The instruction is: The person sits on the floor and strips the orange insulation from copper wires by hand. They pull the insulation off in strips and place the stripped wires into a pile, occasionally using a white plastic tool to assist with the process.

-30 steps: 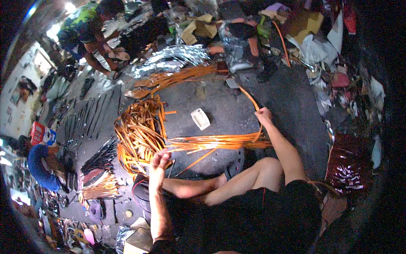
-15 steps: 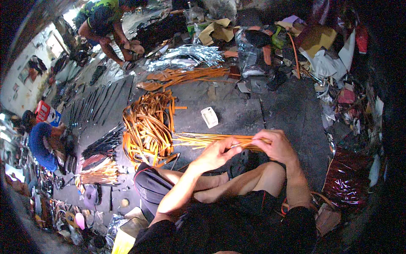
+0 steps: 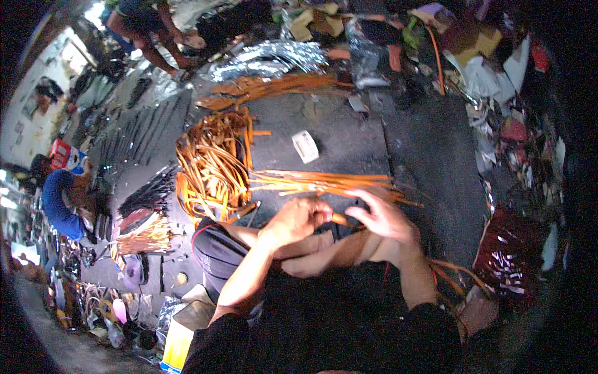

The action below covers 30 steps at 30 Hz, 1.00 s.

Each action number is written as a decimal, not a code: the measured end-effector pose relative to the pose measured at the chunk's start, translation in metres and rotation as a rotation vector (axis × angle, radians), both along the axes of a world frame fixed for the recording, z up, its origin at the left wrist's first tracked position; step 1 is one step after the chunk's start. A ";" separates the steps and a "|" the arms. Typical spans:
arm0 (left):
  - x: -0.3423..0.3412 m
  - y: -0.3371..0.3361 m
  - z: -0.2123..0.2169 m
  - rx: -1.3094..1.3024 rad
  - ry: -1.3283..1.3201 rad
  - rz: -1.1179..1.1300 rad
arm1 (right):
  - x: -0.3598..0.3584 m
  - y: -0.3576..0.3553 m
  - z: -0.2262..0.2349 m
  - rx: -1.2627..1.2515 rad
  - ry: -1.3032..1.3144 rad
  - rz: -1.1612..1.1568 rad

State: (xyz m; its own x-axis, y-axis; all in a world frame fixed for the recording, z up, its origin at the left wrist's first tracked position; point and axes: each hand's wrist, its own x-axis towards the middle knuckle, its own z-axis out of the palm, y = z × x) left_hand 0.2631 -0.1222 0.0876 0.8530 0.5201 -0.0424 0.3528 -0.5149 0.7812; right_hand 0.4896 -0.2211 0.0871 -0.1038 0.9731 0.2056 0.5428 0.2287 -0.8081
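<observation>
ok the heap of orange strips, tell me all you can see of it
The heap is a loose tangle of long, narrow, glossy orange strips, browner toward the top, perhaps leather or plastic. They loop and cross; one short end juts out rightward. It lies on the dark surface, left of the row of straighter strips, whose ends come close; whether they touch is unclear.

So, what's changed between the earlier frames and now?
The left hand moved right, away from the tangled pile of orange strips, and now appears closed on an orange strip, though blurred. The right hand, first stretched out rightward with such a strip, swung in leftward beside it and has opened. The pile and the small white container stayed where they were.
</observation>
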 end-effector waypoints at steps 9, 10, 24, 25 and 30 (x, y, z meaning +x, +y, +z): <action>-0.008 0.007 0.035 -0.495 -0.445 0.414 | -0.067 0.029 0.018 0.237 0.071 -0.157; -0.010 0.007 0.037 -0.497 -0.480 0.419 | -0.068 0.032 0.026 0.290 0.062 -0.148; -0.029 0.010 -0.001 -0.351 -0.852 0.360 | -0.094 0.035 0.030 0.210 0.295 -0.156; -0.027 0.011 -0.001 -0.297 -0.879 0.346 | -0.098 0.036 0.029 0.204 0.311 -0.161; -0.020 -0.007 0.006 -0.245 -0.911 0.520 | -0.111 0.038 0.027 0.305 0.288 -0.181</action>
